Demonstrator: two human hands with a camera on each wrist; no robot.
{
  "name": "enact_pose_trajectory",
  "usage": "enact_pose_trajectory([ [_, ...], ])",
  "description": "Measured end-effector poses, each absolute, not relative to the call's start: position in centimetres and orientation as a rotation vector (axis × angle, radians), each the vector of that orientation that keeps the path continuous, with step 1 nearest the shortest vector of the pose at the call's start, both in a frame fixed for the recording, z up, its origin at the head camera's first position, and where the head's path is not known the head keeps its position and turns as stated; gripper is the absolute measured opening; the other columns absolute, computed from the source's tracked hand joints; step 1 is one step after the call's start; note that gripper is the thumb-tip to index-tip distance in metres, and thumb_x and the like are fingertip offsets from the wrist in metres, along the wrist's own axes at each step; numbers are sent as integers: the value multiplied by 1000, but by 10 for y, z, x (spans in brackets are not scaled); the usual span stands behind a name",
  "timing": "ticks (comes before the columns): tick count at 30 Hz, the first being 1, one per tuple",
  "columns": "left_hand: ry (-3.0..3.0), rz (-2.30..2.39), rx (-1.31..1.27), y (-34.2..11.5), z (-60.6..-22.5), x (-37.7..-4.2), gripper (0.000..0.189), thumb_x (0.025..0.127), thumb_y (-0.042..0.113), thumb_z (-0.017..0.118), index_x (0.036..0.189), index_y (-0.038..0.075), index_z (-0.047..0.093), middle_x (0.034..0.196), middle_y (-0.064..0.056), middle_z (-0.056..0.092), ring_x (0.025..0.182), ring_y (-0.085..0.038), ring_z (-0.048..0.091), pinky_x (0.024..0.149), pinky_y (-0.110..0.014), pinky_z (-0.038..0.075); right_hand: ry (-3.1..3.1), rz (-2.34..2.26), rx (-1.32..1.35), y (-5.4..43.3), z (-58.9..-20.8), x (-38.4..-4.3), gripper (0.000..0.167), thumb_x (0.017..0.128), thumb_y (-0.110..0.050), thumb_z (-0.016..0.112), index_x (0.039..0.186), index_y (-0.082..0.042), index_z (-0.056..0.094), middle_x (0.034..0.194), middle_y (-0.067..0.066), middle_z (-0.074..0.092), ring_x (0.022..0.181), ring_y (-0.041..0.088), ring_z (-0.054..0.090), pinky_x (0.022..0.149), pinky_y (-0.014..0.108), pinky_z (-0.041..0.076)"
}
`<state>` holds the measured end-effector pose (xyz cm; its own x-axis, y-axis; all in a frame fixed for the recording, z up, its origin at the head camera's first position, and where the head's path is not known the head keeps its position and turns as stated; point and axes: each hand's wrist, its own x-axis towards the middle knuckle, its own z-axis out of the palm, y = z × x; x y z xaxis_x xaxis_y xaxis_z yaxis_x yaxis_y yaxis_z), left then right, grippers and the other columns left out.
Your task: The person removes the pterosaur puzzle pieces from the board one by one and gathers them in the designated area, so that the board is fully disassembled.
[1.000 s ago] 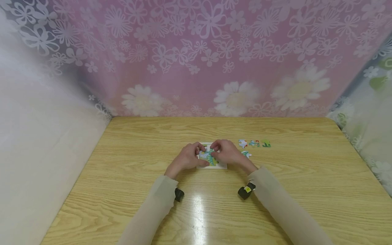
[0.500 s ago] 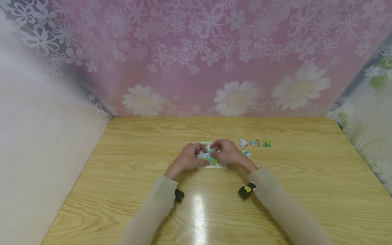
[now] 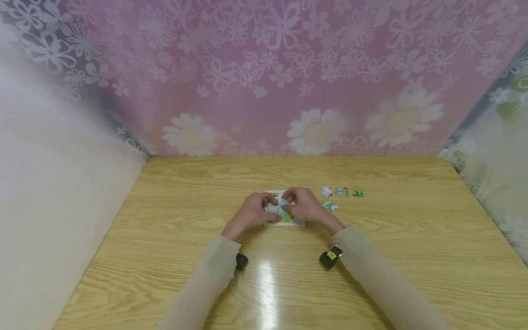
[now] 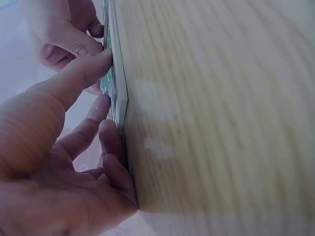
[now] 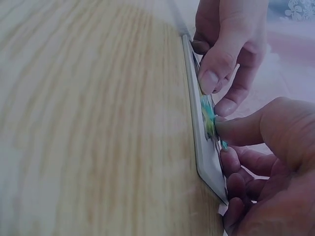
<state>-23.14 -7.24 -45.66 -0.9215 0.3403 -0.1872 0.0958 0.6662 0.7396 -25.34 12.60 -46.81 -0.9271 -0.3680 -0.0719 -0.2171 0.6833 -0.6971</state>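
A small jigsaw puzzle board (image 3: 300,224) with a pale border lies on the table, its picture green, teal and pale blue. From the left, my left hand (image 3: 252,210) rests on it, thumb near the front edge and index finger farther back, both pressing the picture. My right hand (image 3: 307,205) pinches a teal puzzle piece (image 5: 224,144) between thumb and index finger, low over the board. In the right wrist view the left thumb (image 5: 210,81) lies close to the right fingertips. My hands hide much of the picture.
To the right of the board lie loose puzzle pieces: a pale one with red (image 3: 326,192), a teal and red one (image 3: 341,192), a green one (image 3: 358,191), and a teal one (image 3: 330,206) by my right wrist. Flowered curtain (image 3: 264,91) hangs behind the wooden table (image 3: 396,247).
The hands stay in nearly the same place on the board; the right fingers shift only slightly. The whole view drifts a little. The loose pieces stay put.
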Motion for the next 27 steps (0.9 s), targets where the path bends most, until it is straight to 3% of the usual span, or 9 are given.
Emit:
enact_pose_trajectory([
  [7, 2570, 1099, 277, -69, -452, -230, 32, 86, 27, 84, 113, 17, 69, 96, -5, 47, 89, -22, 41, 72, -33, 34, 2597, -1226, -473, 134, -468, -252, 18, 96, -15, 68, 114, -10, 68, 100, 9, 68, 84, 20, 59, 76, 33, 46],
  [16, 2554, 1111, 271, -69, -452, -231, 33, 86, 25, 85, 114, 16, 70, 90, -4, 47, 80, -20, 40, 67, -32, 33, 2548, -1320, -464, 138, -466, -252, 18, 98, -14, 64, 114, -9, 71, 95, 9, 73, 77, 16, 64, 76, 33, 50],
  [27, 2563, 1095, 317, -73, -458, -234, 33, 86, 26, 85, 114, 17, 69, 91, -3, 46, 79, -19, 41, 68, -31, 33, 2525, -1447, -438, 154, -460, -249, 22, 101, -18, 65, 120, -9, 71, 99, 11, 73, 87, 23, 68, 76, 33, 52],
])
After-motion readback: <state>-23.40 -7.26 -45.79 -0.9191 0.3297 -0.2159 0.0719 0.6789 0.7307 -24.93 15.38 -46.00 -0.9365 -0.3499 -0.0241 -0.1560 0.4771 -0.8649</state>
